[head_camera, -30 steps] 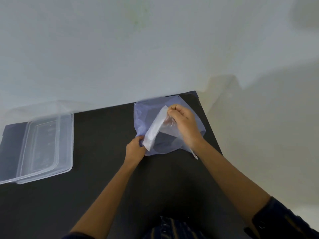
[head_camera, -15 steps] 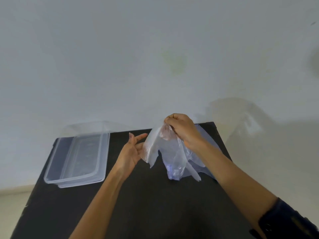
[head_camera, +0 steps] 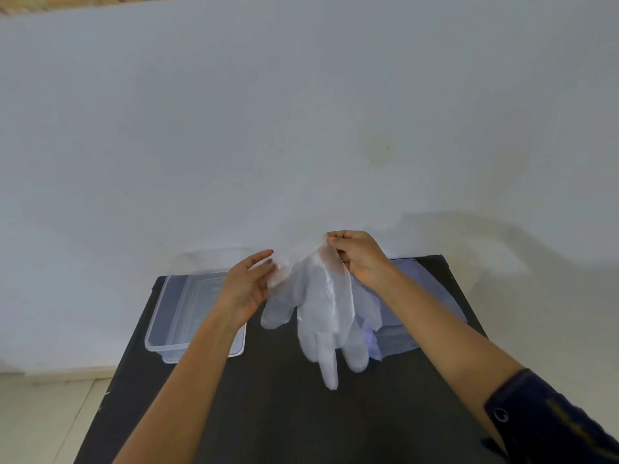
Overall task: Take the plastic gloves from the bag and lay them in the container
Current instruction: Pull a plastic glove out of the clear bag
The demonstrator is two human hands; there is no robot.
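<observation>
Over a black table (head_camera: 284, 413) against a pale wall, the right hand (head_camera: 360, 259) is pinching the plastic gloves (head_camera: 326, 309) by the cuff, clear of the bag (head_camera: 422, 289), while the open left hand (head_camera: 246, 288) is touching their edge, likely readying them for the container (head_camera: 177, 316) at left.

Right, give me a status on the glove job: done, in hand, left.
Done: the plastic gloves are out of the bag, which lies flat on the black table. In hand: the right hand pinches the cuffs, with the fingers dangling, while the left hand touches the edge. Left: the container looks empty, so the gloves must be laid in it.
</observation>
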